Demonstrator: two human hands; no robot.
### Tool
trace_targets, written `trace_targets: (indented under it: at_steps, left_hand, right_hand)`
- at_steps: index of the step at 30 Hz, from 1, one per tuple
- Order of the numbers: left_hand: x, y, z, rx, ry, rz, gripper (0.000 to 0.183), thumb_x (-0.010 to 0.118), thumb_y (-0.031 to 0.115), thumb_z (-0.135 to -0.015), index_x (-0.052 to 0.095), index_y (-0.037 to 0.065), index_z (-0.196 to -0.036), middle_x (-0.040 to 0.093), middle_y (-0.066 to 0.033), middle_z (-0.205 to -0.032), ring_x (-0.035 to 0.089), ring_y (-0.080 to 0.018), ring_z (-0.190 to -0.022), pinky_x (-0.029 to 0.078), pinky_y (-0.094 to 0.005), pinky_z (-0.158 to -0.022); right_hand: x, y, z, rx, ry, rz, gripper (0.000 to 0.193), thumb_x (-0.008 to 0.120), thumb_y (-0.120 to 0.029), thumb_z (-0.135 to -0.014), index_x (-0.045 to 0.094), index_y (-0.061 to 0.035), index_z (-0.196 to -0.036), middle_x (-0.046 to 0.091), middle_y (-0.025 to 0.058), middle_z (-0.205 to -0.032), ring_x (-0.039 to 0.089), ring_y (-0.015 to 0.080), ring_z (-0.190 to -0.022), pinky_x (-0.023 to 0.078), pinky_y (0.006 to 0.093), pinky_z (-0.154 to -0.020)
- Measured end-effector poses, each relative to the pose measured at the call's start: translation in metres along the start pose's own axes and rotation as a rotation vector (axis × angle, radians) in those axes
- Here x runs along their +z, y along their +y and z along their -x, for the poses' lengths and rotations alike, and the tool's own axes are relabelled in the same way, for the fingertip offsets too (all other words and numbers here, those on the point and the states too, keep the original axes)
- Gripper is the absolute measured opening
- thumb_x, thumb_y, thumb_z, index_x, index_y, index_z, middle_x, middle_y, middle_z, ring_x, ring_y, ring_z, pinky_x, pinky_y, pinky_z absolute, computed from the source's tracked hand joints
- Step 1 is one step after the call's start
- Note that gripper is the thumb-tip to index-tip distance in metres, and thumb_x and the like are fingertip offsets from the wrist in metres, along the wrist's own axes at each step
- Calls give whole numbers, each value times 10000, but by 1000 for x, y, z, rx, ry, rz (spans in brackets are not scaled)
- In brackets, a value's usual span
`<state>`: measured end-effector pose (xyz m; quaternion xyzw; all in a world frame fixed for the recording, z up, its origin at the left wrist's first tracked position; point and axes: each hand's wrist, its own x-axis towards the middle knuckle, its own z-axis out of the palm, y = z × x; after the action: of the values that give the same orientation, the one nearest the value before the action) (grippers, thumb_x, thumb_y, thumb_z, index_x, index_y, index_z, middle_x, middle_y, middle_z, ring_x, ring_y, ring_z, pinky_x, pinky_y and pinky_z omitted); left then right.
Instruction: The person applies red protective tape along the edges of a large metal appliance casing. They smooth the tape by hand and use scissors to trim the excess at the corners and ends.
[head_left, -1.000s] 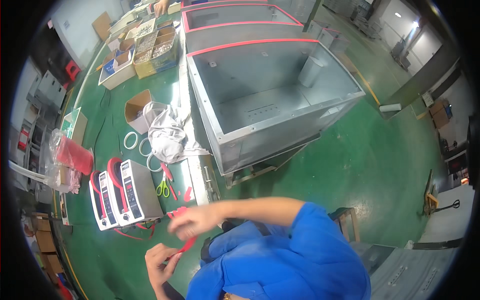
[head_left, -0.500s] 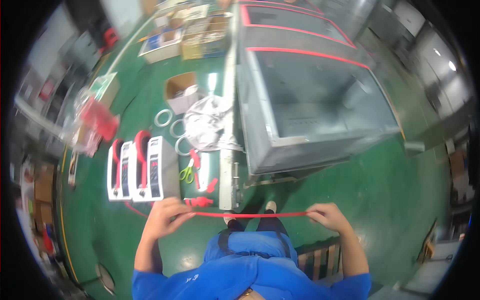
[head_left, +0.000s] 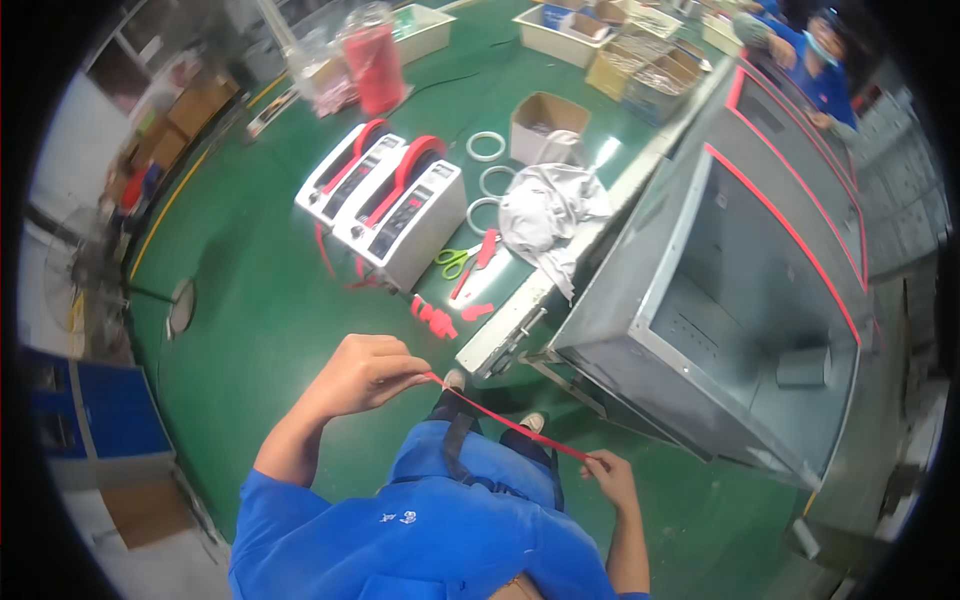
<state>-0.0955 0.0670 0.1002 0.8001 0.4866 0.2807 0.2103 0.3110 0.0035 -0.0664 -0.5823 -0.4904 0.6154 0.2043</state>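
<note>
A narrow red tape strip [head_left: 510, 418] stretches in front of my waist, slanting down to the right. My left hand [head_left: 368, 374] pinches its upper left end; my right hand [head_left: 612, 478] pinches the other end between thumb and fingers. Beyond my left hand stand two white tape dispensers, the nearer one [head_left: 425, 225] and the farther one [head_left: 335, 190], each carrying a red tape roll. Green-handled scissors [head_left: 456, 262] and crumpled red tape pieces [head_left: 433, 318] lie beside them. At the right is an open grey metal cabinet [head_left: 600, 335] with red strips along its far edge.
A pale cloth [head_left: 545, 212], white rings [head_left: 487, 147] and a cardboard box [head_left: 545, 118] lie beyond the scissors. A white rail [head_left: 500, 335] runs alongside the cabinet. Another person [head_left: 825, 75] in blue leans by the farther cabinets. A fan [head_left: 180, 305] stands at left.
My view has swung left, so the cabinet and dispensers sit differently in it. The tape strip, level before, now slopes down toward my right hand. Both hands keep their hold. Another person has come into view.
</note>
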Motion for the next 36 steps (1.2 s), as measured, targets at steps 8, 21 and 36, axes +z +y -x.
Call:
trace_targets:
  at_steps: [8, 21, 36]
  left_hand:
    - [-44, 4, 56, -91, 240, -118, 171, 708, 61, -644, 661, 45, -808, 538, -38, -582, 498, -170, -481, 348, -284, -425]
    - [-122, -105, 62, 175, 514, 332, 53, 654, 50, -588, 664, 58, -640, 542, -11, -580, 451, -107, -429, 285, -208, -372]
    - [-136, -126, 13, 319, 387, 627, 113, 651, 144, -570, 636, 38, -608, 529, -67, -526, 486, -184, -429, 349, -299, -406]
  right_hand:
    - [84, -59, -116, -210, -207, 360, 183, 479, -102, -838, 603, -13, -939, 629, 125, -761, 618, 266, -730, 473, 336, -679]
    - [196, -210, -300, -583, 324, 414, 215, 494, -42, -808, 569, -6, -1007, 588, 152, -888, 586, 296, -808, 461, 345, -743]
    - [106, -276, -520, -276, 605, 410, 435, 535, -140, -729, 498, -32, -1148, 594, 242, -963, 602, 354, -862, 463, 394, -789]
